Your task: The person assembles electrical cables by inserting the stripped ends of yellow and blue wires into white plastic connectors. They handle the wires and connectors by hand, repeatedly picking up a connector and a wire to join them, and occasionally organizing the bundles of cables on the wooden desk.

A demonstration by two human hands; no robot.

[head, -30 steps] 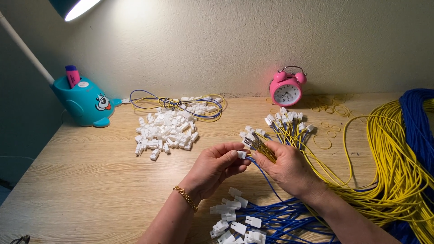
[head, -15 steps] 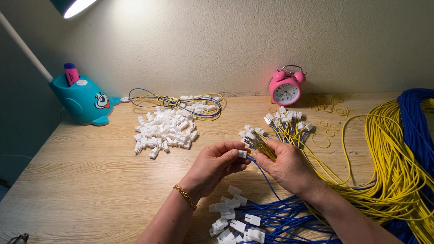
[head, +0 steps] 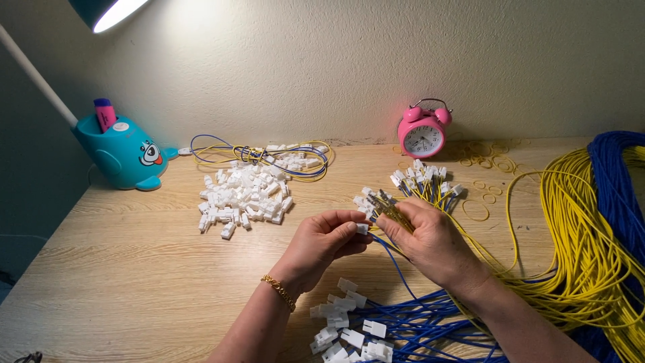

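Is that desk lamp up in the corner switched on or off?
On. The lamp head glows bright white, and light spreads over the wall behind the desk.

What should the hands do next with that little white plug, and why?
Probably push the blue wire into the white plug. The left hand pinches the plug right at the wire tip that the right hand holds, and finished plugged wires lie below.

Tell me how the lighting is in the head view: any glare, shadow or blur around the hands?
Head view: the lamp top left glares and brightens the wall; both hands, left hand and right hand, are evenly lit and sharp, casting soft shadows on the wooden table; the far-left edge falls dark.
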